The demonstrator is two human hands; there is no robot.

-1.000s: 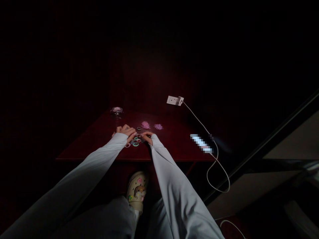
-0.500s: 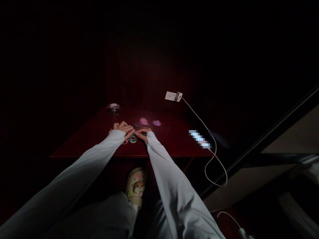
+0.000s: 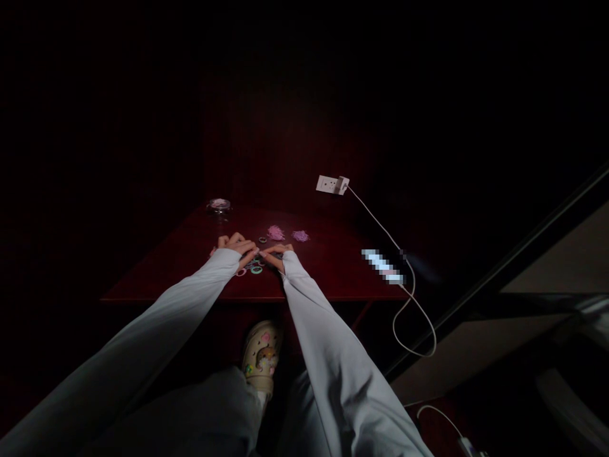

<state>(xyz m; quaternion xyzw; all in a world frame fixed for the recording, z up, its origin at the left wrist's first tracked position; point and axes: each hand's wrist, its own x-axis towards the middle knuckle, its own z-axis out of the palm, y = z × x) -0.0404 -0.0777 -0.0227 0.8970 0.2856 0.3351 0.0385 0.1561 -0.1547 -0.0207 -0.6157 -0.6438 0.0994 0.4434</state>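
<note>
Over the near middle of the dark red table, my left hand [image 3: 236, 246] is closed, its thumb and forefinger pressed together. My right hand [image 3: 276, 255] pinches too, its fingertips almost meeting the left ones. Whatever lies between the fingertips is too small and dark to make out. Below and between the hands lie several coloured hair ties, among them a mint green hair tie [image 3: 256, 270] and a pale pink hair tie [image 3: 242, 272]. Part of this group is hidden under my hands. A dark hair tie [image 3: 262, 240] lies alone just beyond them.
Past my hands sit a pink pile of small bands [image 3: 276, 233] and a purple pile [image 3: 300, 236]. A clear round container [image 3: 219, 206] stands at the back left. On the right, a phone [image 3: 382, 266] is joined by a white cable [image 3: 375, 216] to the wall socket [image 3: 332, 185].
The whole view has shifted very slightly. My hands stay in nearly the same place over the hair ties, with only small finger movement.
</note>
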